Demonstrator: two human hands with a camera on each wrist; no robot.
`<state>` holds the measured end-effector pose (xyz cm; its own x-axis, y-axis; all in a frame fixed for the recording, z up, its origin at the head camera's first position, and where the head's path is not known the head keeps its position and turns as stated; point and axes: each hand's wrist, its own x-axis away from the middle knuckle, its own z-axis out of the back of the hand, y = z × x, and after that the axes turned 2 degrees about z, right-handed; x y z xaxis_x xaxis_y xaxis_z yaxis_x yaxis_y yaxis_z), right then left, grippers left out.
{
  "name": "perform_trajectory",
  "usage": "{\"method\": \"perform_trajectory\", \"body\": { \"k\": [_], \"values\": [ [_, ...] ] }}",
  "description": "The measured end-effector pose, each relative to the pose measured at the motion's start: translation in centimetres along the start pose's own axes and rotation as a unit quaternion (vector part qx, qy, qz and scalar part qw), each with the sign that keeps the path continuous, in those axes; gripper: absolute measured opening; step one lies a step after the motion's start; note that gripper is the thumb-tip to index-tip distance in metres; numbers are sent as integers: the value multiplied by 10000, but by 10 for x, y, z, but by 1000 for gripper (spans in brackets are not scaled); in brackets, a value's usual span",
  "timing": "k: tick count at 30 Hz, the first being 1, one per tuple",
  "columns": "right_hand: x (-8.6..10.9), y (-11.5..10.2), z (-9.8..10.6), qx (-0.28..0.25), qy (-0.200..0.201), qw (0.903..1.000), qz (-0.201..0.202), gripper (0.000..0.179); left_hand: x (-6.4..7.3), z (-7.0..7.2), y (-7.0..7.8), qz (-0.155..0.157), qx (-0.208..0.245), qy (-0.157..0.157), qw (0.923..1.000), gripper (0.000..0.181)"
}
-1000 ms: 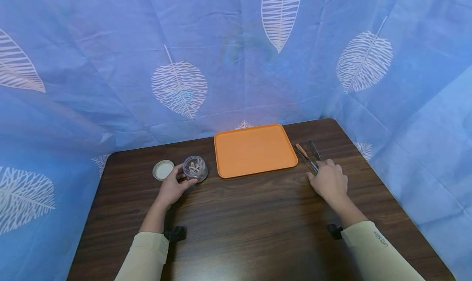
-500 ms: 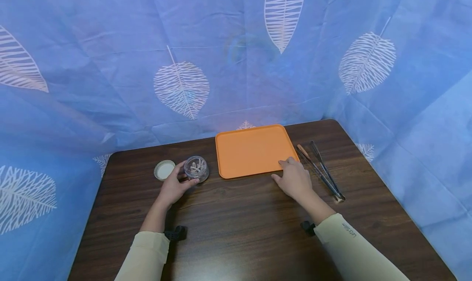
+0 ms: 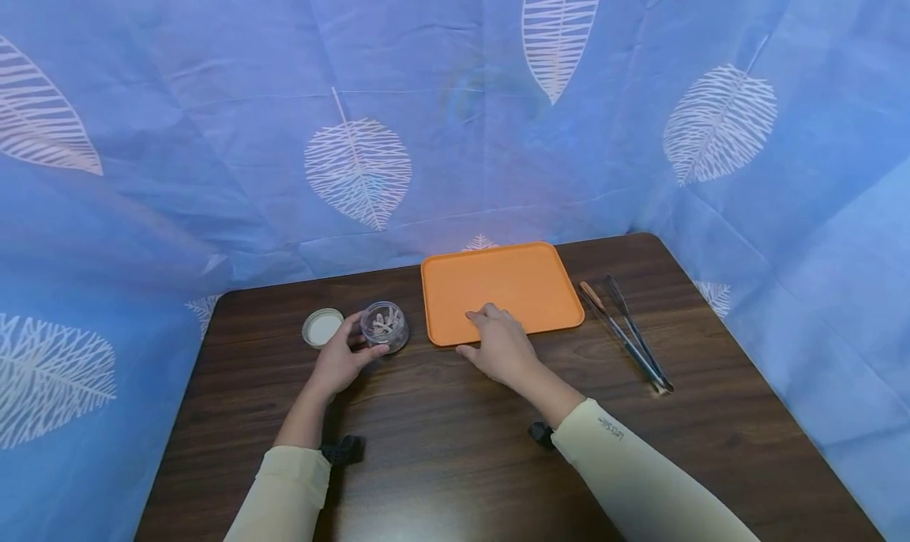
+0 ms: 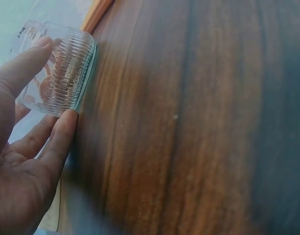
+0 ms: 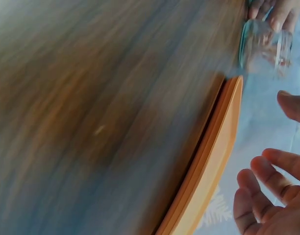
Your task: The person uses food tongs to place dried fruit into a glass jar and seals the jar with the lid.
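A clear glass jar point(image 3: 385, 325) with small pale pieces inside stands without a lid on the dark wooden table. My left hand point(image 3: 344, 358) grips it from the left side, thumb at the front. The left wrist view shows the ribbed jar point(image 4: 66, 68) between the thumb and fingers. Above the front edge of the orange tray point(image 3: 526, 281) is my right hand point(image 3: 502, 344), holding nothing. The right wrist view shows that right hand point(image 5: 275, 196) with its fingers and thumb spread apart, the jar point(image 5: 262, 46) beyond it.
A round lid point(image 3: 323, 328) lies left of the jar, behind my left hand. Metal tongs point(image 3: 656, 374) lie right of the tray, arms spread toward the back. Patterned blue cloth point(image 3: 455, 147) hangs behind the table.
My right hand has left the tongs on the table and moved left across the tray's front edge toward the jar. My left hand stays on the jar.
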<state>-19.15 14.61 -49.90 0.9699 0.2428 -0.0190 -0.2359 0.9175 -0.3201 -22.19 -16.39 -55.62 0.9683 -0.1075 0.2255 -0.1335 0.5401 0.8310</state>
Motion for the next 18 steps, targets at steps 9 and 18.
{"method": "perform_trajectory", "body": {
  "k": [9, 18],
  "values": [
    [-24, -26, -17, -776, -106, 9961, 408, 76, 0, -1, 1, -105, -50, 14, 9999, 92],
    [-48, -41, -31, -1465, -144, 9860, 780, 81, 0, 1, 3, -36, -242, 161, 9996, 91]
  ]
}}
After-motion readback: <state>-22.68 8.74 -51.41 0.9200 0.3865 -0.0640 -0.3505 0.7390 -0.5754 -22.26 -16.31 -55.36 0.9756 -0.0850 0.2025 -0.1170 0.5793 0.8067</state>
